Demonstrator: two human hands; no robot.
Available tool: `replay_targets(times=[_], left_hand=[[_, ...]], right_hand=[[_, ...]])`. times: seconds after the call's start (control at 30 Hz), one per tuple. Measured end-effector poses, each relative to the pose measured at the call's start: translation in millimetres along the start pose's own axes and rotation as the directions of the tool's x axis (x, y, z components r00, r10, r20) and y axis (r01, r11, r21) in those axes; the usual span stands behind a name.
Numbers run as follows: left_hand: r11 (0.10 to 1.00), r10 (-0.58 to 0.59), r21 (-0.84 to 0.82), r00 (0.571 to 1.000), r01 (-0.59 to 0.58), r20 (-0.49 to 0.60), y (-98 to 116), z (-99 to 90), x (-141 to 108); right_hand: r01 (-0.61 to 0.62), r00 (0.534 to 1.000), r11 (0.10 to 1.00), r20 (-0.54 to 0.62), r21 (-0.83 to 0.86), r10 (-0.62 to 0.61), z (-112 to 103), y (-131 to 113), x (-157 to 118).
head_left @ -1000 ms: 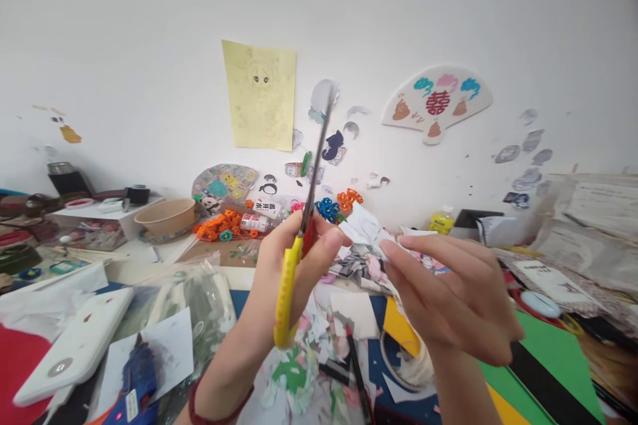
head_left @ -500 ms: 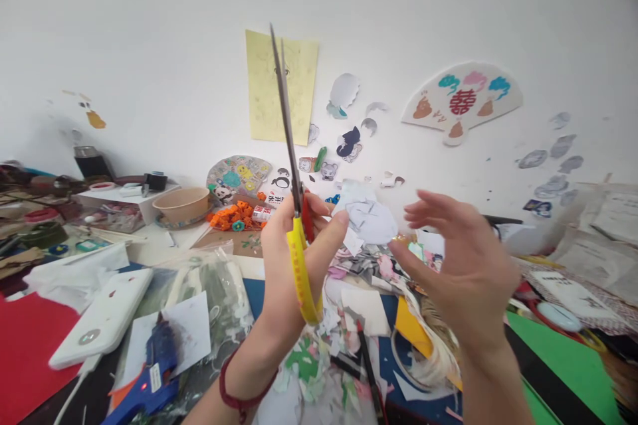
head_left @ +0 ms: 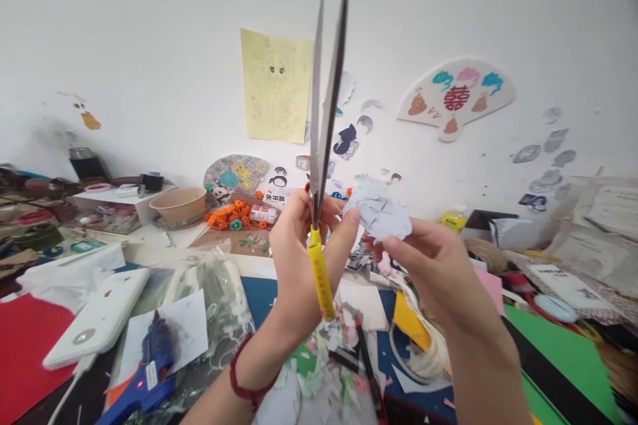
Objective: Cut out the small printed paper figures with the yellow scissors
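Observation:
My left hand (head_left: 298, 277) holds a pair of scissors (head_left: 319, 255) with yellow and red handles. The long blades point upward and stand slightly apart. Between that hand's thumb and fingers is also one edge of a white paper cutout (head_left: 379, 211) with faint drawn lines. My right hand (head_left: 441, 267) pinches the cutout's lower right edge, thumb in front and fingers behind. Paper scraps (head_left: 319, 358) in white, green and pink lie below the hands, and a dark pen-like tool with a red tip (head_left: 367, 362) rests among them.
At left lie a blue glue gun (head_left: 149, 372), a white power bank (head_left: 97, 319) with a cable, and red paper (head_left: 32, 345). A beige bowl (head_left: 178, 204) stands behind them. Green sheets (head_left: 558, 352) and string (head_left: 431, 345) are at right. Cutouts and a fan (head_left: 456, 96) are on the wall.
My right hand has moved left from open air and taken hold of the paper cutout's edge. The scissors have shifted right and turned, showing their blades wider apart.

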State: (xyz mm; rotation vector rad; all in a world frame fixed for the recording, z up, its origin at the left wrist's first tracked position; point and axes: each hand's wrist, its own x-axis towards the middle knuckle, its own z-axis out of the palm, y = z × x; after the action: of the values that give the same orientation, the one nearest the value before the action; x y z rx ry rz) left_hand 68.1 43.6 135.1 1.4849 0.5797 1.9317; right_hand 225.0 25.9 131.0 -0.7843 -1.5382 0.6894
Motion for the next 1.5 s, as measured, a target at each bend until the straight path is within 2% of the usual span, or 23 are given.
replay_targets(times=[0.17,0.37,0.6,0.77,0.9,1.23,1.5], left_hand=[[1.0,0.013,0.001,1.0,-0.013,-0.009,-3,-2.1,0],[0.999,0.029,-0.036,1.0,-0.03,-0.009,-4,-3.9,3],[0.999,0.038,-0.001,0.999,-0.038,-0.019,-3,-3.7,3],[0.999,0.046,-0.004,0.999,-0.046,-0.019,-2,-2.9,2],[0.999,0.032,-0.035,0.999,-0.032,0.006,-4,-1.3,0],[0.998,0.044,-0.046,0.999,-0.045,-0.015,-1,-1.0,-2],[0.995,0.06,-0.079,0.998,-0.061,-0.019,-1,-1.9,0]], right_hand=[[-0.022,0.999,0.994,0.022,-0.103,0.025,-6,-5,0],[0.018,0.997,0.982,-0.074,-0.19,-0.033,-6,-7,-2],[0.048,0.992,0.981,-0.102,-0.187,-0.068,-1,-5,-3],[0.039,0.999,0.991,-0.027,-0.126,-0.043,5,-4,-2],[0.034,0.999,0.996,-0.018,-0.077,-0.035,9,-3,-2],[0.135,0.983,0.963,-0.091,-0.234,-0.16,13,-2,-5],[0.094,0.993,0.971,-0.054,-0.219,-0.108,9,-4,-5]])
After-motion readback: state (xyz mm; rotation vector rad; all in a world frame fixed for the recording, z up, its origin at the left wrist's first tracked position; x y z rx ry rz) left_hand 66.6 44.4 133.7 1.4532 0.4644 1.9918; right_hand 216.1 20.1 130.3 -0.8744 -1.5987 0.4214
